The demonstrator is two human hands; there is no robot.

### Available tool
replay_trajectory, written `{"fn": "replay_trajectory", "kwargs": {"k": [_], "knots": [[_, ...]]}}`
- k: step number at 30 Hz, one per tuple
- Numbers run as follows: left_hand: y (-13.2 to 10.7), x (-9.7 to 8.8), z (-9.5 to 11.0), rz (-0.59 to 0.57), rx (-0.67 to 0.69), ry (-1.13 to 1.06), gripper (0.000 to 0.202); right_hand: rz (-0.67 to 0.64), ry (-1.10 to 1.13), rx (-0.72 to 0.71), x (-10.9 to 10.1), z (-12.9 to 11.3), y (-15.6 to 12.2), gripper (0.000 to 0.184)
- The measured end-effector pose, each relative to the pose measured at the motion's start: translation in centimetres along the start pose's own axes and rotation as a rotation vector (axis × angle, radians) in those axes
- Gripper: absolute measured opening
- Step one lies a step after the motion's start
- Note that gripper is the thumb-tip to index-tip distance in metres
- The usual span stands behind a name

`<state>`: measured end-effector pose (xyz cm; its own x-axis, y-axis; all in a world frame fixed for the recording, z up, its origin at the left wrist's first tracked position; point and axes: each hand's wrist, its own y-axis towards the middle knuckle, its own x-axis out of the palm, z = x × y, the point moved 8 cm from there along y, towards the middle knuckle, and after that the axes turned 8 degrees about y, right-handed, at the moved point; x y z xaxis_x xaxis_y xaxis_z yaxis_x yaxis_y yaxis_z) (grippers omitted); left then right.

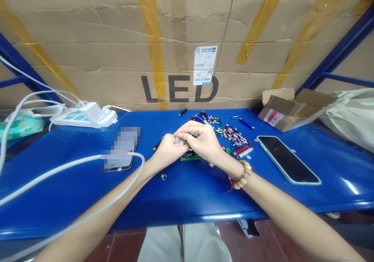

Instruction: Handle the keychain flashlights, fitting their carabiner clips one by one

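We've got L hand [168, 150] pinching a small grey pc [177, 139], well L of the open box [288, 112]; R hand [201, 138] curls over it from the box side, its grip unclear. Both hands abt equally near; pc's long axis too hidden to call.

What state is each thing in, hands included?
Left hand: closed on small grey item
Right hand: bent, against left hand
Small parts: loose, scattered
Small box: open
Right phone: face up, screen dark
Left phone: face up, pixelated
Power strip: adapter plugged in
LED carton: taped
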<state>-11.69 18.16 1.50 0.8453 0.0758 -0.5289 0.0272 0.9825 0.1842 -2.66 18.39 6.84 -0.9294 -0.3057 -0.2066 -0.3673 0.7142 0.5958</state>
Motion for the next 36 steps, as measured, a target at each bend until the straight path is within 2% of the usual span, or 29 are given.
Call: {"fn": "replay_trajectory", "kwargs": {"k": [6, 11, 13, 16, 18, 22, 25, 28, 32, 36], "knots": [[0.1, 0.6, -0.6, -0.102, -0.077, -0.075, 0.033, -0.071, -0.039, 0.067, 0.3, 1.5, 0.3, 0.012], [-0.3, 0.9, -1.2, -0.161, -0.198, -0.091, 0.037, -0.086, -0.046, 0.06, -0.4, 1.5, 0.8, 0.013], [-0.2, 0.4, -0.6, -0.127, -0.155, -0.087, 0.037, -0.093, -0.033, 0.053, -0.5, 1.1, 0.8, 0.016], [0.0, -0.7, 0.2, -0.018, -0.061, -0.011, 0.036, -0.1, 0.01, 0.082, -0.3, 0.9, 0.7, 0.018], [0.0, -0.7, 0.3, -0.012, -0.035, 0.027, 0.035, -0.139, 0.095, 0.135, 0.3, 1.2, 0.5, 0.02], [0.0, -0.1, 0.8, -0.032, 0.022, -0.096, 0.008, -0.222, 0.334, 0.234, 1.6, 1.9, -0.1, 0.025], [-0.2, 0.4, 1.5, -0.061, 0.057, -0.212, 0.033, -0.231, 0.386, 0.261, 1.8, 2.1, -0.3, 0.026], [-0.3, 0.6, 1.9, -0.091, 0.081, -0.242, 0.034, -0.234, 0.391, 0.279, 1.8, 2.2, -0.5, 0.027], [-0.6, 1.1, 0.5, -0.17, -0.047, -0.168, 0.013, -0.215, 0.426, 0.324, 2.1, 2.8, -0.8, 0.028], [-1.2, 2.1, -0.6, -0.307, -0.175, -0.161, 0.025, -0.225, 0.478, 0.355, 2.5, 3.2, -1.1, 0.026]]}}
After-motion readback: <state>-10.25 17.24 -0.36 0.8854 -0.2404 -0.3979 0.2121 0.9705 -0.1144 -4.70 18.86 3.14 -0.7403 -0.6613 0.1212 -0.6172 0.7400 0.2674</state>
